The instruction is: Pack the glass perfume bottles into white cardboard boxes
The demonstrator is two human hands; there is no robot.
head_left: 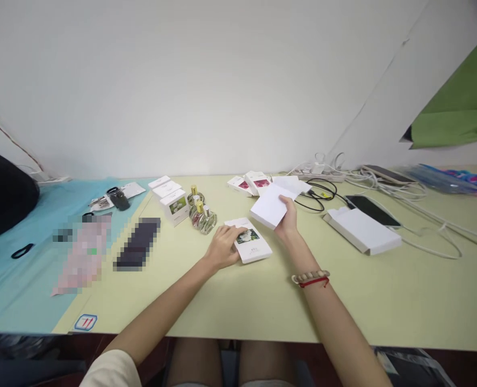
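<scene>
My left hand (224, 248) is closed on the left edge of a flat white perfume box (255, 249) with a white-flower picture, which lies low over the table. In my right hand (287, 219) is a plain white cardboard piece (267, 208), tilted above the table, thumb on its upper face; whether it is a folded insert or a box I cannot tell. Left of my hands, several glass perfume bottles (207, 219) with gold or silver caps stand together. Beside them is a row of upright white perfume boxes (174, 207), the nearest with a flower picture.
Flat boxes with pink pictures (258, 181) lie near the wall. To the right are a white carton (363, 230), a dark phone (372, 210) and tangled cables (387, 188). A blue cloth (5, 279), a dark jar (120, 199) and a blurred dark item (138, 244) lie left.
</scene>
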